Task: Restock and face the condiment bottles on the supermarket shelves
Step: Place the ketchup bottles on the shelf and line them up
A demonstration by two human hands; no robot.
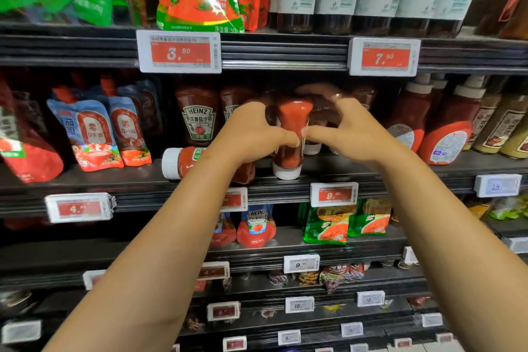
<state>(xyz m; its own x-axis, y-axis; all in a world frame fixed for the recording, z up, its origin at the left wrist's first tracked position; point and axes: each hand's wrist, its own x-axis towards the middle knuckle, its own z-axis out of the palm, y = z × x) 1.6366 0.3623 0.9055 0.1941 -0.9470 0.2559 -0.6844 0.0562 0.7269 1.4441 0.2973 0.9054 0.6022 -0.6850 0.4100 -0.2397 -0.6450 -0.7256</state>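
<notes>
Both hands meet around a ketchup bottle standing cap-down at the front edge of the middle shelf. The left hand curls its fingers round the bottle's left side; the right hand pinches its right side, thumb forward. Another bottle lies on its side just left, near the shelf's front edge.

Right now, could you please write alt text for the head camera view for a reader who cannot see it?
Two bare hands, the left hand and right hand, grip an upside-down ketchup bottle standing on its white cap at the edge of a supermarket shelf. Another bottle lies on its side to the left, beneath upright Heinz bottles and red price tags.
</notes>
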